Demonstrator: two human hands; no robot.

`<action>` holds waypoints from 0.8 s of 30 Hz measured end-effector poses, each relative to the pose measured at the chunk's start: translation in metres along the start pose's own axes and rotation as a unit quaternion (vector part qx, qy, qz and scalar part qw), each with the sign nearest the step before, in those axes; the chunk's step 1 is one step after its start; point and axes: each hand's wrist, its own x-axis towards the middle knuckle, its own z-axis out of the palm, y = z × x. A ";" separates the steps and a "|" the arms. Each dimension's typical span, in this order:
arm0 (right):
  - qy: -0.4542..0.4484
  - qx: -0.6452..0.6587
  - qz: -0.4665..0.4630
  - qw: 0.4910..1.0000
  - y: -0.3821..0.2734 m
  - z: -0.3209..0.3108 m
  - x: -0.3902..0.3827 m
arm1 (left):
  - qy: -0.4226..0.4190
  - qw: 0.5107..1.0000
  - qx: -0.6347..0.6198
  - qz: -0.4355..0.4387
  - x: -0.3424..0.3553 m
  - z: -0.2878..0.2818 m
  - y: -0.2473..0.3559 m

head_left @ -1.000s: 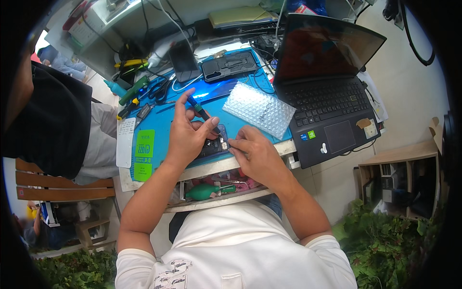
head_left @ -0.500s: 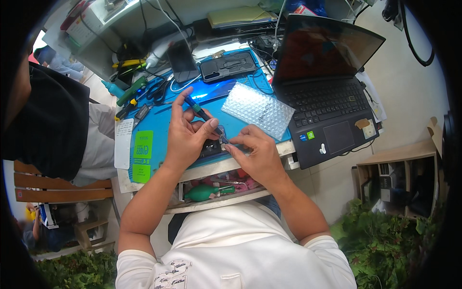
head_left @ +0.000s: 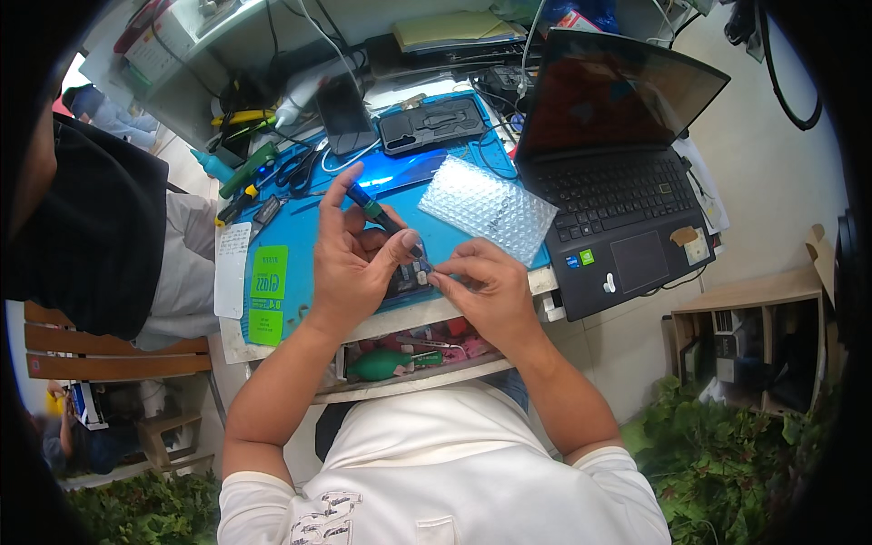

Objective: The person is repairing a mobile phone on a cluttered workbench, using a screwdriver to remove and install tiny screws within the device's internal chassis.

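Observation:
A screwdriver (head_left: 371, 205) with a blue and green handle slants across my left hand (head_left: 352, 259), which is closed around its shaft with the index finger up along the handle. Its tip points down toward the fingers of my right hand (head_left: 486, 282). Those fingers are pinched together right by the tip; whatever sits between them is too small to make out. Beneath both hands lies a dark opened device, seemingly a phone (head_left: 406, 280), at the front edge of a blue work mat (head_left: 304, 238). My left hand covers part of it.
Right of the mat stands an open black laptop (head_left: 627, 200), with bubble wrap (head_left: 486, 207) beside it. A phone case (head_left: 431, 125) and a dark phone (head_left: 343, 116) lie farther back. Green packaging (head_left: 269, 282) is at left. Below, an open drawer (head_left: 409, 354) holds tools. A person (head_left: 91, 218) is at left.
My right fingertips have shifted slightly at the screwdriver tip. More of the opened device shows between my hands. My left hand keeps its hold on the screwdriver.

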 end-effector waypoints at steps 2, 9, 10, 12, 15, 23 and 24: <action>0.002 0.004 -0.003 1.000 0.002 0.001 -0.001 | -0.005 1.000 0.003 0.002 0.000 0.000 -0.001; -0.001 -0.014 0.005 1.000 -0.004 0.000 0.000 | 0.005 1.000 0.023 -0.002 0.000 0.002 -0.001; 0.002 -0.014 0.006 1.000 -0.004 0.000 0.000 | 0.008 0.999 0.034 0.001 -0.001 0.003 0.000; 0.004 -0.013 0.007 1.000 -0.002 0.001 -0.001 | 0.011 0.998 0.056 0.006 -0.003 0.005 0.001; 0.000 -0.018 0.007 1.000 -0.004 0.001 0.000 | 0.003 0.997 0.068 0.041 -0.007 0.004 -0.005; -0.044 -0.103 -0.061 0.992 0.002 0.000 -0.001 | -0.019 0.942 0.225 0.247 -0.010 -0.009 -0.022; -0.049 -0.106 -0.060 0.991 0.002 0.000 -0.001 | -0.024 0.939 0.230 0.254 -0.010 -0.010 -0.023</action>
